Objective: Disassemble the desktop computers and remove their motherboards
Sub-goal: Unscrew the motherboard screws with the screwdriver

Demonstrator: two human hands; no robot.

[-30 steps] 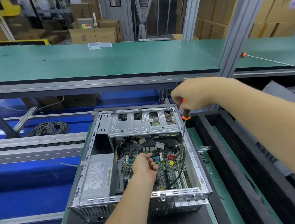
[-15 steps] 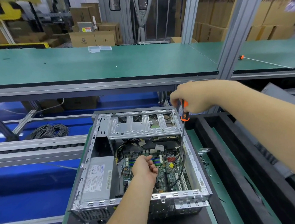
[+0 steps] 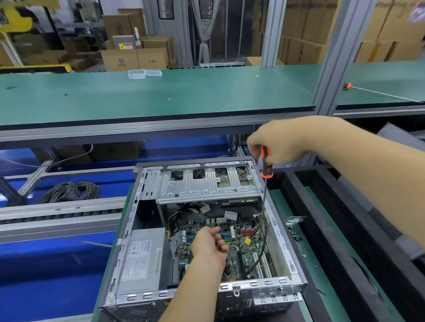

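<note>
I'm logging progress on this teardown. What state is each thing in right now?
Case: side panel off, interior exposed.
Motherboard: still inside the case.
Power supply: still mounted in the case.
Drive cage: in place.
Screwdriver: upright, shaft reaching down into the case.
Right hand: grips the screwdriver handle.
Left hand: over the motherboard, fingers curled; what it holds is hidden.

Green worktop (image 3: 149, 99) spans the scene at 12 o'clock, on grey aluminium framing. Upright aluminium post (image 3: 337, 47) at 1 o'clock. Cardboard boxes (image 3: 133, 57) stacked behind, more at 2 o'clock. Grey curtain (image 3: 204, 20) at a doorway. Blue floor (image 3: 36, 273) at 9 o'clock; coiled cable (image 3: 67, 191) lies there.
</note>
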